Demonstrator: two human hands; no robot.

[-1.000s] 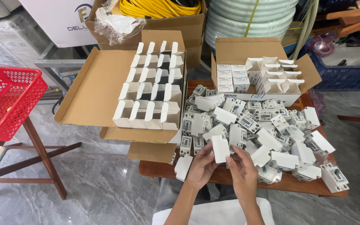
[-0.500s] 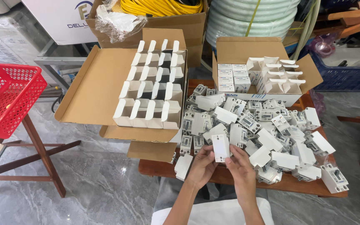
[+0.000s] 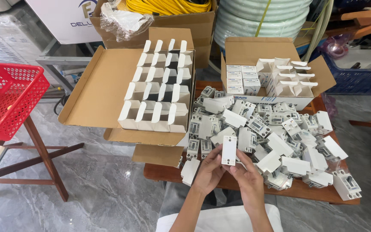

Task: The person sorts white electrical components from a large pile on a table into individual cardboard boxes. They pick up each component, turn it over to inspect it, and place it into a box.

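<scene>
White Switch Unit, Raised and Turned Upright Between Both Hands

White plastic switch unit (image 3: pixel 229 151): pinched from both sides, its plain flat face toward the camera and its long side standing upright. A second ago it sat lower and tilted among the fingers; it now stands squarer and a little higher, clear of the pile, so the piece looks singled out and ready for boxing.

Left hand (image 3: pixel 208 172): grip closed on the unit's left and lower edge, thumb up along the side, palm turned inward, forearm rising from the lower edge of the view.

Right hand (image 3: pixel 249 176): grip closed on the unit's right lower edge, fingers curled beneath, wrist bent slightly toward the left hand. Both hands hover just above the near edge of the counter (image 3: pixel 168 172).

Loose pile of like units (image 3: pixel 275 133): white and grey, heaped across the wooden counter, directly behind and right of the hands.

Large open carton (image 3: pixel 104 86): brown cardboard, left of the pile, holding rows of small white boxes (image 3: pixel 157 92) with flaps up.

Smaller carton (image 3: pixel 254 49): behind the pile, part closed boxes, part open ones.

Red basket (image 3: pixel 5 101): on a wooden stand, well apart at far left.
</scene>
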